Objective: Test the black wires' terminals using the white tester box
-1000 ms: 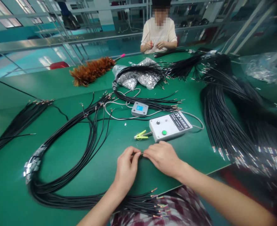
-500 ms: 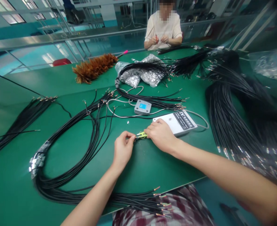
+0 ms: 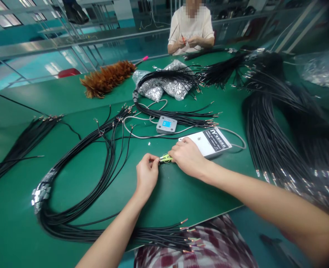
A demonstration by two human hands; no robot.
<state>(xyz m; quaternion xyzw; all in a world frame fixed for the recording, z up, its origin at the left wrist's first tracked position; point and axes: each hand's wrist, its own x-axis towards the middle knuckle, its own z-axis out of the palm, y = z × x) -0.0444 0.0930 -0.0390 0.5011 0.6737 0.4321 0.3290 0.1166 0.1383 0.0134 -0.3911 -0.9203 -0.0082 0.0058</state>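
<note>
Near the middle of the green table, my left hand (image 3: pixel 148 175) pinches what looks like the end of a black cable, mostly hidden by the fingers. One black cable (image 3: pixel 104 218) strays from the looped bundle (image 3: pixel 69 204) and passes beneath my left forearm. Facing it, my right hand (image 3: pixel 188 157) is closed around a small yellow-green snips-like tool (image 3: pixel 166 158), whose narrow tip meets my left fingertips. A white box with a black label (image 3: pixel 216 140) lies just behind my right hand.
Behind the hands sit a small grey box with a blue screen (image 3: pixel 166 124), bags of metal pieces (image 3: pixel 178 87) and a feather duster (image 3: pixel 107 79). More black cables (image 3: pixel 267 137) pile up at right, others (image 3: pixel 22 147) at left. A person (image 3: pixel 191 31) works across the table.
The view has shifted slightly, moving the table things a little left and up. Both hands keep their grips, and the tool's tip stays at my left fingers.
</note>
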